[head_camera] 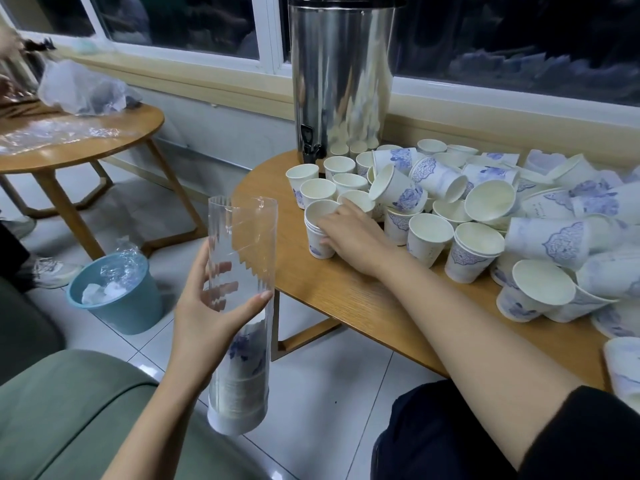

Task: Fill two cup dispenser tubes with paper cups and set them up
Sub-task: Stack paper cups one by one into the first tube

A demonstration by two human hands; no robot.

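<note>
Cups [490,199] crowd the wooden table [346,306] beneath dark windows [519,29], urn [341,74] standing behind.

I take this for an office lounge or break room: I see a steel urn [341,74] and heaped paper cups [490,200] on a low round table [332,292], a green sofa [69,410], a tiled floor [329,368], a bin [138,313].

The left hand [207,317] holds a part-filled clear tube [244,237]; the right hand [351,233] grips a cup stack [312,232].
</note>
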